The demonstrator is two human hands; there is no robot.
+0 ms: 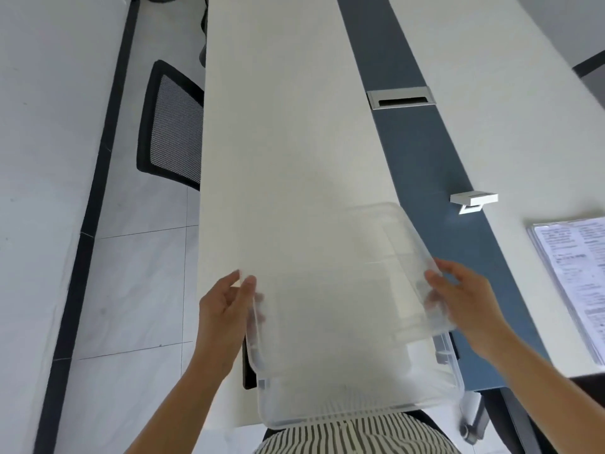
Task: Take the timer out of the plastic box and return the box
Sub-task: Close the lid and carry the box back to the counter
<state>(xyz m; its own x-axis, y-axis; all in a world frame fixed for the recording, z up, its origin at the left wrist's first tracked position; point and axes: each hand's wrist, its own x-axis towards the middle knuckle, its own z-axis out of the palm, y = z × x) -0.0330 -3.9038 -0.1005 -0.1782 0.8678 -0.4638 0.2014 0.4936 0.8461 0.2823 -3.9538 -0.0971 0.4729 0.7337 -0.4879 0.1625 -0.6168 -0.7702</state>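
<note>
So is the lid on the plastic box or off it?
Off: both hands, left and right, hold the clear lid tilted above the open box.

Clear plastic box (347, 322) at near table (288, 142) edge; small white timer (474, 198) far right; printed papers (576, 283) right; mesh chair (172, 126) left.
</note>
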